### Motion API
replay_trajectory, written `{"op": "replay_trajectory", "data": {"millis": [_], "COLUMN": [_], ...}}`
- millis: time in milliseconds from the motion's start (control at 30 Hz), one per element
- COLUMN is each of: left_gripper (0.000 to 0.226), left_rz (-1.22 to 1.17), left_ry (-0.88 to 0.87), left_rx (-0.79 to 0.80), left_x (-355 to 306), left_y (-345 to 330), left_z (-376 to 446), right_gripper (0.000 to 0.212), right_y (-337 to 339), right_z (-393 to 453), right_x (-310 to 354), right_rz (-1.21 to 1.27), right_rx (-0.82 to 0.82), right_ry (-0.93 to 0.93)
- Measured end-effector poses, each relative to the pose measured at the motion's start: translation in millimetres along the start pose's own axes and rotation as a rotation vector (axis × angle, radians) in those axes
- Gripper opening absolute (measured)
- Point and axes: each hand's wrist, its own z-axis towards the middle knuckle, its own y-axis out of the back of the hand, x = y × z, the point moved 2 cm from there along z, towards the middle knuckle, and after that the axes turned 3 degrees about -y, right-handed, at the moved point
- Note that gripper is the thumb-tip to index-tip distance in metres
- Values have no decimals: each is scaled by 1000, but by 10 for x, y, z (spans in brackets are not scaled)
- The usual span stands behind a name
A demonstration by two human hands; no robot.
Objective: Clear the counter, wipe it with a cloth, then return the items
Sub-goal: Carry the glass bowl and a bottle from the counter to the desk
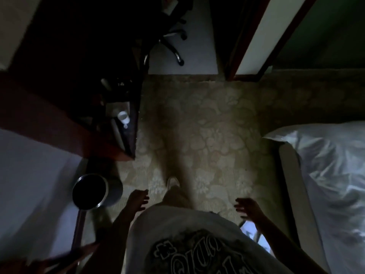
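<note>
Hands seen low over patterned beige carpet (207, 125), both empty: left hand (138, 199) with fingers spread, right hand (247, 209) with fingers spread, nothing gripped. Dark wooden counter (59, 119) seen at left, surface mostly lost in shadow; small white cup (122, 116) made out near its right edge. Round dark metal bin (92, 191) seen below counter's near corner. White bedding (331, 165) cut off at right. Cloth not discernible.

The shirt (197, 244) bears a dark print, lettering unreadable.
</note>
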Motion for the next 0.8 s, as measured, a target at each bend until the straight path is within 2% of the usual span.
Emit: {"op": "replay_trajectory", "data": {"millis": [67,133,300,467,567,600,633,700,800], "left_gripper": [17,16,20,21,44,46,39,30,31], "left_rz": [38,15,-27,-140,-282,-321,-384,-476,-473], "left_ry": [-46,-144,-203,-235,-166,-207,-289,-451,-651], "left_rx": [25,23,59,21,66,33,-18,-204,-398], "left_x": [-760,-1705,-3307,-4430,-5115,-5306,-5529,-5966,-6463], "left_y": [89,222,382,457,652,745,835,1056,1400], "left_z": [258,556,1221,1622,1539,1511,1426,1170,728], "right_gripper": [30,31,28,20,15,16,16,12,4], "right_y": [6,-25,-173,-475,-724,-830,-949,-1231,-1702], "right_z": [60,183,602,1185,1241,1250,1221,1048,589], "right_x": [176,624,2171,4323,5727,6162,6601,7382,8332], "right_rz": [55,89,126,126,59,21,-1,-71,-118], "right_rx": [-10,-9,-30,84,235,286,324,369,481], "right_ry": [-34,-57,69,263,387,446,519,706,952]}}
